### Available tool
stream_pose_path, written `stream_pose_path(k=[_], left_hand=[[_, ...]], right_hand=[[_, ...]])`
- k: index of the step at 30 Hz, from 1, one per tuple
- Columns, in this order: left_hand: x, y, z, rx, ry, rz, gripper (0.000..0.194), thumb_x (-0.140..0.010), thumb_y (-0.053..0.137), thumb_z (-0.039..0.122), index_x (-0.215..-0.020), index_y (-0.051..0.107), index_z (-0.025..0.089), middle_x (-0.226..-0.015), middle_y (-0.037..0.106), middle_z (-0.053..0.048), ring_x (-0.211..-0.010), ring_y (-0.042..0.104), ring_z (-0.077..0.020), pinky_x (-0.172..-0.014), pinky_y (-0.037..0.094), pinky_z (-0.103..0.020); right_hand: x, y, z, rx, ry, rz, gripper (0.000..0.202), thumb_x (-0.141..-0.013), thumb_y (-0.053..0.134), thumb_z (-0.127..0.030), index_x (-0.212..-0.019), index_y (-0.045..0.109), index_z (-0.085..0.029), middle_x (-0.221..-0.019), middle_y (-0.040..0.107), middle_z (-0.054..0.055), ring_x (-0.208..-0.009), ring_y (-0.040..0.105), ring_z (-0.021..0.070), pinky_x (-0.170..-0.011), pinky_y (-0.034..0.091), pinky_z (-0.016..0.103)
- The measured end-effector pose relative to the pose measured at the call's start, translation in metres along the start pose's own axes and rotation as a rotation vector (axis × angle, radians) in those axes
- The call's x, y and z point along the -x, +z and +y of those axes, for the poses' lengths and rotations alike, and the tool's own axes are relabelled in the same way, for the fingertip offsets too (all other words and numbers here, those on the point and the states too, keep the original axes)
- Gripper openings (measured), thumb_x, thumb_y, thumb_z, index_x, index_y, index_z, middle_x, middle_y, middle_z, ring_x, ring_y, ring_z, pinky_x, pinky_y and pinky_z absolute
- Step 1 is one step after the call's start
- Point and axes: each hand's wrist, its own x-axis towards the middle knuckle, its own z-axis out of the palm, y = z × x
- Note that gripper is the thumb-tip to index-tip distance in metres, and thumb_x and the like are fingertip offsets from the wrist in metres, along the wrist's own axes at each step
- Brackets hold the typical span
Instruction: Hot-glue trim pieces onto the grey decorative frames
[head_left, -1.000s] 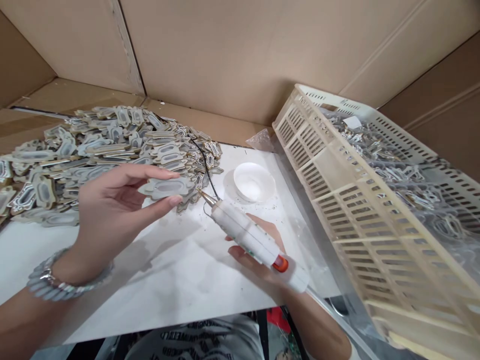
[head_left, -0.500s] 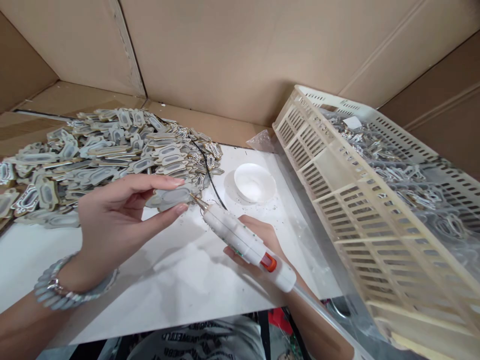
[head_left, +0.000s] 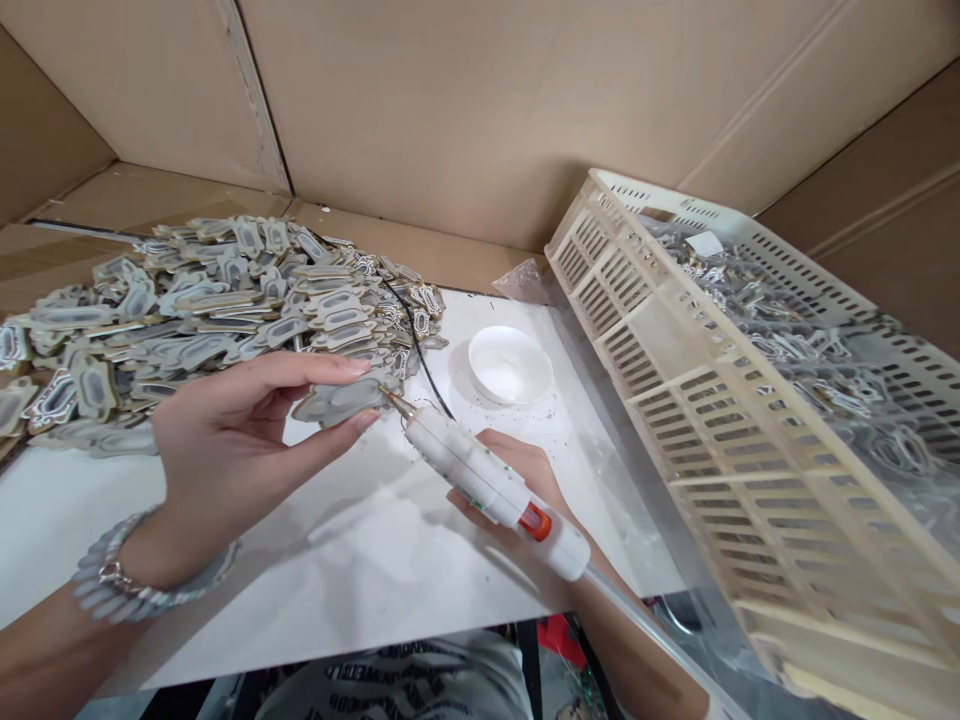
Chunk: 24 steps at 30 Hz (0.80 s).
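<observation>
Between thumb and fingertips, my left hand pinches a small grey frame-shaped piece above the white tabletop. My right hand is wrapped round a white glue gun from below, its fingers partly hidden by the gun's body. The gun's thin metal tip is at the right end of the grey piece, close to my left fingertips. Behind my left hand lies a big pile of similar grey and gold pieces.
A white bowl stands beyond the glue gun. On the right, a cream plastic crate holds bagged metal-looking pieces. A black cord crosses the pile's right side. Cardboard walls enclose the back.
The grey piece has turned slightly in my left fingers, which have shifted a little. The glue gun has moved very slightly to the left.
</observation>
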Motion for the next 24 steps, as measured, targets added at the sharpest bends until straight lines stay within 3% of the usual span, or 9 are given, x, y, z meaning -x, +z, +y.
stream_pose_path(k=[14, 19, 24], left_hand=[[-0.001, 0.001, -0.012, 0.0, 0.095, 0.04, 0.029, -0.073, 0.08, 0.022, -0.098, 0.074, 0.036, -0.091, 0.077, 0.006, -0.084, 0.074, -0.0162, -0.067, 0.064, -0.029], [-0.001, -0.001, 0.0, -0.014, 0.012, 0.05, 0.032, -0.073, 0.079, 0.017, -0.097, 0.073, 0.036, -0.094, 0.076, 0.006, -0.088, 0.074, -0.0151, -0.078, 0.066, -0.03], [0.0, -0.001, 0.002, 0.016, -0.002, -0.02, 0.028, -0.072, 0.079, 0.015, -0.093, 0.071, 0.031, -0.093, 0.076, 0.004, -0.089, 0.074, -0.0161, -0.083, 0.067, -0.032]], right_hand=[[-0.002, -0.002, -0.002, 0.024, 0.026, -0.013, 0.021, -0.082, 0.062, -0.014, -0.069, 0.048, -0.023, -0.074, 0.059, -0.002, -0.061, 0.053, 0.0122, -0.057, 0.043, 0.023], [-0.003, -0.003, -0.003, 0.06, 0.054, 0.003, 0.022, -0.081, 0.061, -0.015, -0.067, 0.046, -0.022, -0.071, 0.056, -0.002, -0.057, 0.05, 0.0105, -0.054, 0.04, 0.022], [-0.005, -0.004, -0.006, 0.011, 0.116, 0.046, 0.02, -0.08, 0.062, -0.014, -0.068, 0.048, -0.022, -0.069, 0.053, -0.004, -0.057, 0.05, 0.01, -0.054, 0.039, 0.022]])
